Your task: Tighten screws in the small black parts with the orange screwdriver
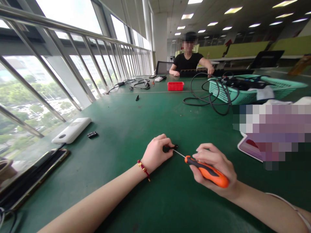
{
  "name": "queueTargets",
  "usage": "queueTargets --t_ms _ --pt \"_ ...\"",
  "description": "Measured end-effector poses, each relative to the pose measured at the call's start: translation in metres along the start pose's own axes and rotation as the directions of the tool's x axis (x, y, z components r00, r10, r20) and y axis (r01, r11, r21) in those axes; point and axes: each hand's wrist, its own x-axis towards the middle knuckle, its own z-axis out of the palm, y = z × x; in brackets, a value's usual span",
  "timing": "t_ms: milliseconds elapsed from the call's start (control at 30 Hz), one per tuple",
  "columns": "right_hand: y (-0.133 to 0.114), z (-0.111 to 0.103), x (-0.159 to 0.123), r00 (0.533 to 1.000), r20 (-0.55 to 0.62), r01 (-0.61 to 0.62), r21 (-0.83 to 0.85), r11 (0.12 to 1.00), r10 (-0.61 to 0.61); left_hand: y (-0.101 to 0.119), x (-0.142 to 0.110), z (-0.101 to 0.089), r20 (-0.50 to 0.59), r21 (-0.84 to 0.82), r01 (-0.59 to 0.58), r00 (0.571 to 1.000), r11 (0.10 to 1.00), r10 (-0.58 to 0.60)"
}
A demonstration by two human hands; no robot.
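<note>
My left hand (157,152) is closed around a small black part (167,148) just above the green table; the fingers cover most of it, so its kind is unclear. In my right hand (216,165) lies an orange and black screwdriver (210,174), gripped by the handle. Its thin metal shaft points left, and the tip meets or nearly meets the black part. Farther left on the table rests another small black piece (92,134).
A white power bank (73,130) and a dark phone (34,178) lie at the left. Ahead are a red tray (175,86), cables (141,84) and a turquoise basket (245,96) with black items. A person (189,61) sits across the table (116,129).
</note>
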Motion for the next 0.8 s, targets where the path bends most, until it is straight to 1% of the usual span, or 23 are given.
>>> queueTargets --t_ms 67,100,200,267,433,500,633,700,800 --pt "-0.0012 -0.0004 0.0021 1.000 0.009 0.016 -0.023 1.000 -0.015 0.0004 0.0002 -0.0003 0.003 0.001 0.000 1.000 1.000 0.000" --pt "-0.0011 -0.0002 0.0024 1.000 -0.008 0.009 -0.024 1.000 -0.009 0.0006 0.0002 -0.0002 0.005 0.002 0.000 1.000 1.000 0.000" --pt "0.0011 0.0010 0.0015 0.999 -0.021 -0.044 0.006 0.999 0.044 0.0008 0.0004 0.0000 0.003 0.006 -0.002 1.000 1.000 0.002" --pt "0.0019 0.0012 0.0007 0.998 0.003 -0.055 0.021 0.998 0.055 0.0010 0.0006 0.0001 0.006 0.008 -0.005 1.000 1.000 0.005" --pt "-0.0005 -0.0005 0.0013 0.997 0.033 0.066 -0.026 0.998 -0.065 0.0012 0.0004 -0.0002 0.010 0.016 -0.002 1.000 1.000 0.002" --pt "-0.0006 -0.0006 0.0010 0.998 0.030 0.061 -0.030 0.998 -0.060 0.0009 0.0000 -0.0001 0.008 0.015 -0.005 1.000 1.000 0.005" --pt "0.0015 -0.0001 -0.0007 1.000 0.029 -0.006 -0.002 1.000 0.006 0.0005 -0.0003 0.0002 0.002 0.013 -0.005 1.000 1.000 0.004" --pt "0.0015 0.0000 -0.0008 0.999 0.033 0.008 0.000 1.000 -0.008 0.0009 -0.0001 0.0001 0.004 0.012 -0.002 1.000 1.000 0.002" --pt "-0.0003 -0.0003 0.0002 0.996 0.051 0.069 -0.023 0.997 -0.068 0.0020 0.0001 -0.0002 0.002 0.012 0.002 1.000 1.000 -0.002"
